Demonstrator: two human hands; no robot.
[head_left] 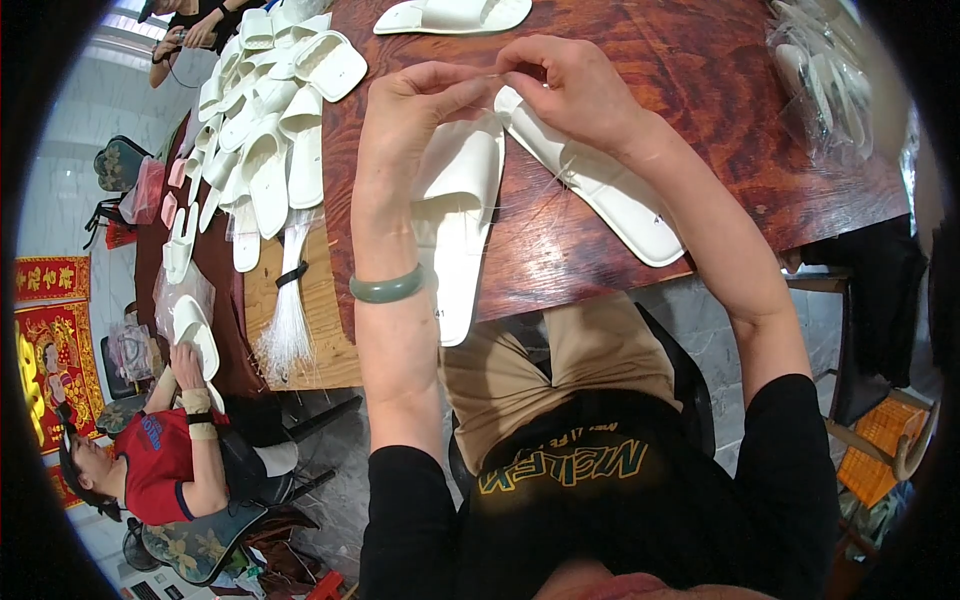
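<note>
My left hand (pixel 415 110) and my right hand (pixel 580 95) meet above the toe ends of two white slippers, fingertips pinched together. Between them runs a thin clear strand, its ends mostly hidden by my fingers. Below my left hand lies the left white slipper (pixel 455 240), heel toward me. Under my right hand the other white slipper (pixel 620 205) slants away, its toe partly covered. Fine clear strands (pixel 566 180) show beside both slippers. A green bangle (pixel 387 287) circles my left wrist.
A pile of white slippers (pixel 265 150) covers the table's left part, near a tied bundle of white strands (pixel 290 320). Another slipper (pixel 455 15) lies at the far edge, bagged slippers (pixel 825 95) at the right. A co-worker (pixel 160 450) holds a slipper at the left; another person stands far left.
</note>
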